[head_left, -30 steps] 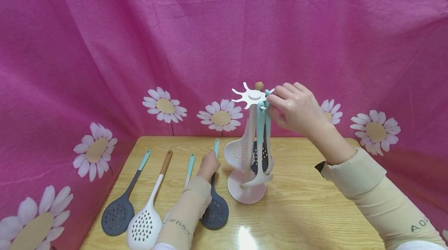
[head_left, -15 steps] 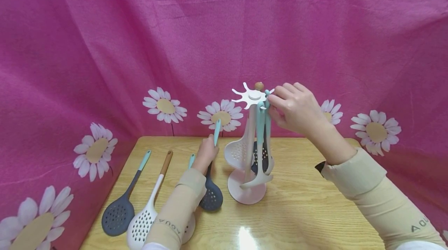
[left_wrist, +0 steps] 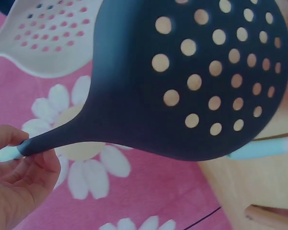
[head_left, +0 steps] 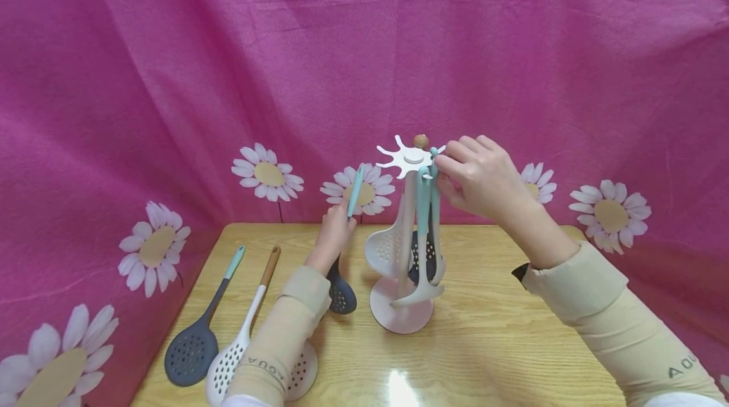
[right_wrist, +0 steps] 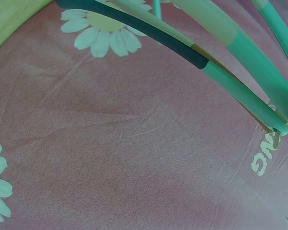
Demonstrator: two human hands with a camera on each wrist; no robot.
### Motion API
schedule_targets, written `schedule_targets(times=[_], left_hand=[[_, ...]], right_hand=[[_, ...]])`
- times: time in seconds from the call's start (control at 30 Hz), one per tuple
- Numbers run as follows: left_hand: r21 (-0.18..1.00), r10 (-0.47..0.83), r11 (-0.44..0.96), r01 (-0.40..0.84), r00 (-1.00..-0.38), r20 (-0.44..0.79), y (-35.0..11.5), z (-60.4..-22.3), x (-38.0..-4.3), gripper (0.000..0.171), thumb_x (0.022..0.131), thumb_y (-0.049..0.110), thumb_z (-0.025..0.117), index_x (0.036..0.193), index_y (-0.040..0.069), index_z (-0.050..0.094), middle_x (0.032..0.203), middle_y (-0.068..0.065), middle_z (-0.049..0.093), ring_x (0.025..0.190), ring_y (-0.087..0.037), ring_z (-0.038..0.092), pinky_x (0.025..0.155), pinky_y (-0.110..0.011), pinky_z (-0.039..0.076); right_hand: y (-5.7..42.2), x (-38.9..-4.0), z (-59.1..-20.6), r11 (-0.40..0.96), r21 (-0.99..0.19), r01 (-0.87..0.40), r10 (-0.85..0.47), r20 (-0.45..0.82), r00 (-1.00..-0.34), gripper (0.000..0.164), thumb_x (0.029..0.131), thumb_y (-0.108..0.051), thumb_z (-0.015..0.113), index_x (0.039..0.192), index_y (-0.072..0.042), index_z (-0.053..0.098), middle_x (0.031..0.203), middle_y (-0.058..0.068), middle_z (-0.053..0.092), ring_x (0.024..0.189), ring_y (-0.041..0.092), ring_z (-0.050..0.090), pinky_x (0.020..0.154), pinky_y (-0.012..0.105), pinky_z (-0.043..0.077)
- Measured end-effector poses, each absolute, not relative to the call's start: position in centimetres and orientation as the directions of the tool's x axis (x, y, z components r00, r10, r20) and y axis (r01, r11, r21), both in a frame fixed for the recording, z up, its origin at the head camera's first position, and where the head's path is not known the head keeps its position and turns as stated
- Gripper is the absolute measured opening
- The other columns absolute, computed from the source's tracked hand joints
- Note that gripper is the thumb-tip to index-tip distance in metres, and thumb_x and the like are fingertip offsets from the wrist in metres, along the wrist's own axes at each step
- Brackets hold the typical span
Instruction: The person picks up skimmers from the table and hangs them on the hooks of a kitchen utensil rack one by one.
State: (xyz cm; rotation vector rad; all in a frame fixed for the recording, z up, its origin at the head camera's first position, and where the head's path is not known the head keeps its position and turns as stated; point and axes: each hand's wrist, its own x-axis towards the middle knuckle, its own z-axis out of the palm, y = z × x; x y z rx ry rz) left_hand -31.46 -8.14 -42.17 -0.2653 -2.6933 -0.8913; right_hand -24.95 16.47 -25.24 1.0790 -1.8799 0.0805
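In the head view my left hand [head_left: 335, 233] grips a dark grey skimmer [head_left: 343, 297] by its mint handle, raised off the table and tilted. The left wrist view shows the skimmer's round, holed head [left_wrist: 129, 81] large and close. My right hand [head_left: 484, 176] pinches the top of a mint handle [head_left: 436, 201] at the right side of a white utensil stand [head_left: 413, 155]. Other utensils hang there: a white slotted ladle [head_left: 384, 250], a dark slotted one [head_left: 418, 261] and a pale ladle [head_left: 423, 293] in front. Left-side hooks are bare.
On the wooden table [head_left: 484, 344] at left lie a dark skimmer [head_left: 190, 353] and a white skimmer with a brown handle [head_left: 228, 359]. Another white skimmer [head_left: 303, 374] is partly hidden under my left forearm. A pink flowered cloth [head_left: 319, 78] hangs behind.
My left hand has lifted the dark skimmer off the table, raising it up and away from me, its handle end higher. My right hand stays at the stand.
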Motion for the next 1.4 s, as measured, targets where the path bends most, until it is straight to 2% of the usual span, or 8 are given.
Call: schedule_targets(times=[0.17, 0.27, 0.47, 0.67, 0.8, 1.07, 1.23, 1.4], left_hand=[[0.548, 0.122, 0.767, 0.335, -0.914, 0.387, -8.1, -40.6, -31.4, 0.048, 0.085, 0.007, 0.059, 0.131, 0.001, 0.045, 0.093, -0.019, 0.062, 0.078, -0.028, 0.061, 0.069, -0.041, 0.051], [0.515, 0.141, 0.777, 0.363, -0.897, 0.419, -8.1, -39.6, -31.1, 0.045, 0.086, 0.006, 0.057, 0.129, 0.0, 0.046, 0.095, -0.019, 0.061, 0.082, -0.029, 0.062, 0.07, -0.042, 0.051], [0.502, 0.169, 0.754, 0.423, -0.864, 0.473, -8.1, -37.9, -30.8, 0.043, 0.085, 0.002, 0.054, 0.128, 0.001, 0.046, 0.098, -0.017, 0.061, 0.075, -0.026, 0.059, 0.066, -0.038, 0.052], [0.484, 0.198, 0.723, 0.494, -0.819, 0.539, -7.9, -36.8, -30.7, 0.044, 0.084, 0.0, 0.054, 0.128, 0.001, 0.048, 0.104, -0.017, 0.061, 0.086, -0.025, 0.06, 0.075, -0.038, 0.051], [0.481, 0.213, 0.703, 0.524, -0.801, 0.56, -7.8, -36.2, -30.6, 0.044, 0.085, 0.001, 0.055, 0.128, 0.001, 0.048, 0.107, -0.017, 0.061, 0.083, -0.023, 0.059, 0.075, -0.036, 0.052], [0.46, 0.249, 0.668, 0.585, -0.758, 0.603, -7.6, -34.9, -30.2, 0.043, 0.084, -0.001, 0.054, 0.127, 0.003, 0.049, 0.096, -0.014, 0.062, 0.076, -0.02, 0.055, 0.066, -0.031, 0.051], [0.442, 0.278, 0.65, 0.618, -0.735, 0.618, -7.4, -34.1, -30.0, 0.043, 0.084, 0.0, 0.053, 0.127, 0.005, 0.05, 0.086, -0.011, 0.06, 0.075, -0.022, 0.054, 0.067, -0.034, 0.049], [0.458, 0.291, 0.611, 0.645, -0.722, 0.628, -7.2, -33.6, -29.8, 0.044, 0.083, -0.002, 0.053, 0.126, 0.004, 0.051, 0.089, -0.014, 0.063, 0.076, -0.023, 0.058, 0.069, -0.033, 0.05]], right_hand=[[16.5, -24.9, -25.3, 0.61, 0.356, -0.708, -0.637, 0.751, -0.171, 0.006, 0.073, -0.004, 0.049, 0.068, -0.006, 0.047, 0.065, 0.005, 0.048, 0.057, 0.023, 0.044, 0.051, 0.03, 0.031], [16.4, -24.9, -25.2, 0.61, 0.355, -0.709, -0.638, 0.75, -0.174, 0.005, 0.073, -0.004, 0.049, 0.068, -0.006, 0.047, 0.065, 0.006, 0.048, 0.057, 0.023, 0.044, 0.051, 0.03, 0.031], [16.4, -24.9, -25.2, 0.609, 0.35, -0.712, -0.635, 0.753, -0.173, 0.005, 0.072, -0.004, 0.05, 0.069, -0.006, 0.048, 0.065, 0.005, 0.048, 0.057, 0.023, 0.044, 0.051, 0.03, 0.031], [16.4, -24.9, -25.3, 0.609, 0.347, -0.713, -0.634, 0.753, -0.175, 0.006, 0.072, -0.004, 0.051, 0.068, -0.006, 0.047, 0.065, 0.005, 0.047, 0.056, 0.022, 0.043, 0.051, 0.03, 0.03], [16.4, -25.0, -25.3, 0.609, 0.346, -0.714, -0.632, 0.755, -0.173, 0.006, 0.071, -0.004, 0.052, 0.068, -0.006, 0.048, 0.065, 0.005, 0.048, 0.056, 0.022, 0.043, 0.051, 0.03, 0.03], [16.4, -25.0, -25.3, 0.609, 0.347, -0.713, -0.632, 0.755, -0.172, 0.006, 0.072, -0.004, 0.051, 0.068, -0.006, 0.048, 0.065, 0.005, 0.047, 0.056, 0.022, 0.043, 0.051, 0.03, 0.03], [16.4, -25.0, -25.4, 0.608, 0.342, -0.717, -0.625, 0.762, -0.167, 0.006, 0.07, -0.003, 0.053, 0.068, -0.006, 0.048, 0.066, 0.005, 0.048, 0.057, 0.023, 0.044, 0.051, 0.03, 0.03], [16.4, -25.0, -25.4, 0.611, 0.34, -0.715, -0.624, 0.763, -0.17, 0.006, 0.07, -0.003, 0.054, 0.069, -0.006, 0.048, 0.066, 0.006, 0.049, 0.058, 0.023, 0.045, 0.052, 0.031, 0.031]])
